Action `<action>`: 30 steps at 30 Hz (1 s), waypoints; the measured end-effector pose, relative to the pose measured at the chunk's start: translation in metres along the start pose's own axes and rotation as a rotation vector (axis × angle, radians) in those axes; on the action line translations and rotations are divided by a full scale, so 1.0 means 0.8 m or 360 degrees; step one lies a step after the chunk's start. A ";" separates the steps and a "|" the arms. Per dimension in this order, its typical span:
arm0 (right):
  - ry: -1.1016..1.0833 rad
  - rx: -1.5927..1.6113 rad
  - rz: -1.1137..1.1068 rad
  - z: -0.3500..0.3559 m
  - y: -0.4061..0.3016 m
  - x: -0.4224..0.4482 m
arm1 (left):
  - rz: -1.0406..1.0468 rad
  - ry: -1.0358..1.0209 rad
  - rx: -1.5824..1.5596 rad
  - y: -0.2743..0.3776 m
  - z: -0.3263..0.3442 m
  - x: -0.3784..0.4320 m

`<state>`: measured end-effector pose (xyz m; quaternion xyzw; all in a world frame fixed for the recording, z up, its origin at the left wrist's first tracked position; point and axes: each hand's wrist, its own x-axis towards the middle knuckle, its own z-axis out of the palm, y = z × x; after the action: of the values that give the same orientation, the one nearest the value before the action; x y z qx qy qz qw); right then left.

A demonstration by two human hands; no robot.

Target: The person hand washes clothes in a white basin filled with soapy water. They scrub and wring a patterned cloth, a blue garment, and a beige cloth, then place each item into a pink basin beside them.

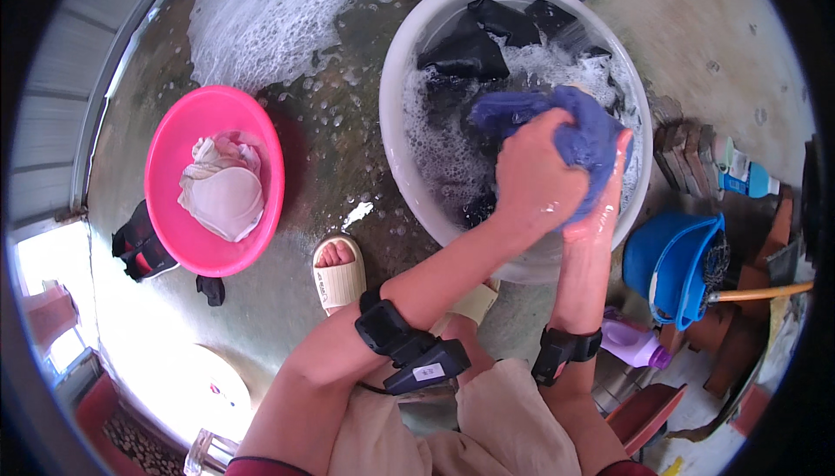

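Observation:
Over a large white plastic tub [394, 143] of foamy water, both of my hands are on a wet blue cloth [587, 143]. My left hand [538, 172] is clenched on the cloth, knuckles up. At the cloth's right side, my right hand [600, 198] is wet and presses against it, partly covered by it. Part of the cloth trails left over the water. Black garments [466, 52] lie partly submerged along the tub's far side.
A pink basin [156, 182] with pale garments, one a bra [225, 195], stands left beside black shoes [140, 241]. Foam [280, 12] spreads on the wet floor. Right are a blue bucket [659, 260], bricks [688, 156], a blue bottle [750, 178] and a purple bottle [629, 342].

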<state>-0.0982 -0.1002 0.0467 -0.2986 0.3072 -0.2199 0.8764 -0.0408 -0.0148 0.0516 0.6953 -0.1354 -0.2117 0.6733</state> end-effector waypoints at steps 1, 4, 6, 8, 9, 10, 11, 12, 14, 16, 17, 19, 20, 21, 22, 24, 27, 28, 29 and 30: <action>-0.0121 0.0020 -0.0024 -0.001 -0.004 0.000 | 0.0074 -0.0046 0.0025 0.008 0.001 -0.001; -0.0518 0.0087 -0.0050 -0.005 -0.014 0.005 | 0.0344 -0.0140 0.0110 0.025 0.004 -0.008; -0.0509 0.0098 -0.0082 -0.011 -0.018 0.006 | 0.0518 -0.0158 0.0180 0.031 0.005 -0.010; -0.0437 0.0096 -0.0110 -0.018 -0.020 0.008 | 0.0616 -0.0183 0.0245 0.034 0.006 -0.010; -0.0406 0.0096 -0.0119 -0.021 -0.020 0.010 | 0.0639 -0.0233 0.0282 0.034 0.006 -0.010; -0.0387 0.0089 -0.0113 -0.025 -0.020 0.011 | 0.0675 -0.0278 0.0302 0.032 0.005 -0.010; -0.0367 0.0096 -0.0117 -0.028 -0.019 0.012 | 0.0719 -0.0302 0.0315 0.031 0.005 -0.010; -0.0366 0.0100 -0.0110 -0.030 -0.017 0.014 | 0.0735 -0.0355 0.0345 0.029 0.004 -0.010; -0.0336 0.0112 -0.0083 -0.031 -0.012 0.017 | 0.0733 -0.0417 0.0372 0.023 0.002 -0.011; -0.0262 0.0111 -0.0040 -0.030 -0.006 0.018 | 0.0707 -0.0421 0.0359 0.017 -0.001 -0.008; -0.0142 0.0116 0.0031 -0.029 -0.004 0.017 | 0.0653 -0.0400 0.0371 0.015 -0.004 -0.005; 0.0120 -0.0465 -0.0128 -0.025 -0.004 0.015 | 0.0520 -0.0376 0.0396 0.011 -0.014 0.006; 0.0177 -0.0397 -0.0120 -0.023 -0.006 0.014 | 0.0505 -0.0250 0.0339 0.010 -0.020 0.015; 0.0225 -0.0332 -0.0097 -0.022 -0.009 0.011 | 0.0341 -0.0238 0.0349 0.009 -0.028 0.026; 0.0296 -0.0473 -0.0180 -0.020 -0.015 0.009 | 0.0236 -0.0089 0.0249 0.009 -0.037 0.041; 0.0571 -0.0801 -0.0279 -0.019 -0.025 0.003 | -0.0163 -0.0037 -0.0229 0.007 -0.062 0.059; 0.0582 -0.1174 -0.0220 -0.021 -0.030 -0.005 | -0.0107 0.0048 -0.0376 -0.003 -0.087 0.066; 0.0582 -0.1306 -0.0128 -0.022 -0.026 -0.005 | 0.0128 0.0103 -0.0008 -0.010 -0.091 0.066; 0.0599 -0.1453 0.0008 -0.025 -0.023 -0.007 | 0.0284 0.0130 0.0381 -0.018 -0.092 0.065; 0.0512 -0.1435 0.0044 -0.028 -0.015 -0.005 | 0.0359 0.0058 0.0467 -0.027 -0.090 0.061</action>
<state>-0.1184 -0.1154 0.0423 -0.6072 0.5076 -0.0964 0.6036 0.0341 0.0264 0.0250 0.7703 -0.2296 -0.1003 0.5864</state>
